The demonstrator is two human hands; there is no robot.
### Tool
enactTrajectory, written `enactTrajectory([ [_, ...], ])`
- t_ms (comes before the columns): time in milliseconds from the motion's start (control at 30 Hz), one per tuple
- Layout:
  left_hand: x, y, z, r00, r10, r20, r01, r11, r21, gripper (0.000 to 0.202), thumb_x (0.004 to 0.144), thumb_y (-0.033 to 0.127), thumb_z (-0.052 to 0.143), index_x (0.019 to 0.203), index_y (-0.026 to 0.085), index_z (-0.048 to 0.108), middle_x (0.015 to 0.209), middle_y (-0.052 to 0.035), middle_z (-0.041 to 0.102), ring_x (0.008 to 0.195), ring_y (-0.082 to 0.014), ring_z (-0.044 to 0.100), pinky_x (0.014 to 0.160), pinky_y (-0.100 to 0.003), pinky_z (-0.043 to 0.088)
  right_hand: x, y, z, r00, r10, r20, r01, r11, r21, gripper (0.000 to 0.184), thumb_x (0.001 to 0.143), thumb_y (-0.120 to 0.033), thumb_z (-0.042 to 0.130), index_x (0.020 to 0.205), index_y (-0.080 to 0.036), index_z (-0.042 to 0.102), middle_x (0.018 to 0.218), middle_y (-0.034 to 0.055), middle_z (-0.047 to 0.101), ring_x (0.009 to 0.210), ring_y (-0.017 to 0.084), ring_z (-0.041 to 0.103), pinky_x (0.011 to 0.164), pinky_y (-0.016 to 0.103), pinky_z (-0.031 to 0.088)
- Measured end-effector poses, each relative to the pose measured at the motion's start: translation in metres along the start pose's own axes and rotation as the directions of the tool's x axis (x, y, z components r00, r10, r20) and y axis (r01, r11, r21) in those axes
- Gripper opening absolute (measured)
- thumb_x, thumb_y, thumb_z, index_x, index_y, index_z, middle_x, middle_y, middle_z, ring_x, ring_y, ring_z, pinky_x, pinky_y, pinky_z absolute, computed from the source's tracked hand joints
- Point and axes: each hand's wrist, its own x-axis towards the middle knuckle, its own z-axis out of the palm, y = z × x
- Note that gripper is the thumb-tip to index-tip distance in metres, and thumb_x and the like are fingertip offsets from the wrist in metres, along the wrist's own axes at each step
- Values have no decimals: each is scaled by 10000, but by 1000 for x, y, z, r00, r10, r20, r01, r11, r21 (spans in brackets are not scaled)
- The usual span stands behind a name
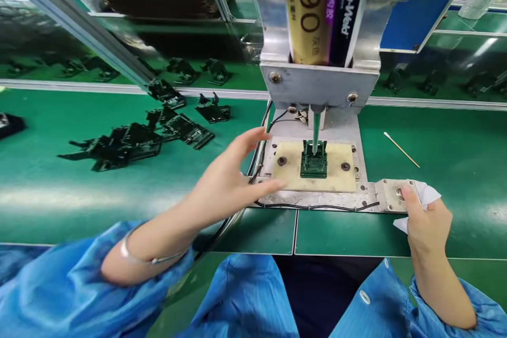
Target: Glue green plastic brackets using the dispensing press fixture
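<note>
Head cam: left grip (225, 179) is hovering wide and empty by the board (309, 170), right grip (430, 229) clutching tissue (428, 193), thumbing the button (398, 194). Likely gluing; next move's needing nozzle (316, 128) clearance.

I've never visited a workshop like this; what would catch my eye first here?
The big gold-and-black cartridge marked "190", at the top just right of centre, its green nozzle pointing down at a small dark green part on a cream plate. Lower right, the right hand has its thumb at a metal button and a white tissue in its grip. The left hand spreads open at the plate's left edge.
</note>
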Motion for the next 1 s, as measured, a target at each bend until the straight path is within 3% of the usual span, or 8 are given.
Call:
enactTrajectory([
  [100,31,21,14,979,6,202,20,991,-129,1067,649,594,854,1496,178,355,1528,-179,487,1421,-377,472,1231,-567,357,0,0,1,1000,23,16,-24,1000,19,750,614,-738,811,1060,-137,768,844,99,694,663,220,612,357,248,485],
  [267,54,18,34,957,-5,292,116,923,-366,698,702,492,844,1246,159,561,1406,-163,578,1367,-348,531,1221,-542,377,-2,-4,3,998,34,44,-37,996,83,730,600,-738,819,1019,-141,765,823,97,690,618,207,602,333,234,459],
  [400,48,25,26,919,-114,378,312,796,-519,758,653,488,915,1240,140,585,1300,-148,661,1296,-305,591,1219,-514,380,-1,-5,3,999,-16,37,12,996,87,693,610,-741,815,949,-139,768,799,96,690,620,204,607,355,230,461],
  [600,13,40,10,686,-146,713,626,617,-477,695,741,660,827,1168,121,724,1084,-124,742,1001,-255,694,900,-349,560,2,-1,4,998,-53,43,49,994,100,666,644,-725,812,958,-139,774,828,100,702,690,228,640,396,239,466],
  [800,-44,42,29,502,137,854,836,175,-520,660,853,661,705,1227,119,736,1082,-165,753,912,-267,727,823,-349,578,-2,8,0,975,-215,-47,219,969,111,583,796,-645,757,1049,-120,773,861,107,719,713,236,660,501,299,512],
  [867,-58,45,38,494,259,830,829,146,-540,723,868,716,621,1162,70,761,971,-182,756,835,-278,721,785,-354,573,-17,6,-13,919,-376,-115,387,918,87,476,854,-575,742,1040,-139,783,853,99,723,742,247,671,587,337,535],
  [933,-67,49,46,494,329,804,817,141,-560,779,875,756,548,1055,35,782,856,-188,741,777,-280,701,732,-342,559,-40,-6,-29,820,-572,1,567,814,127,360,884,-529,744,1015,-197,786,841,72,717,720,233,666,621,346,530],
  [1000,-74,52,51,495,334,802,822,120,-557,789,842,787,552,928,39,788,764,-166,714,698,-253,666,666,-317,534,-67,-29,-41,585,-755,296,693,655,301,327,933,-559,695,997,-248,774,793,39,678,641,192,624,583,324,495],
])
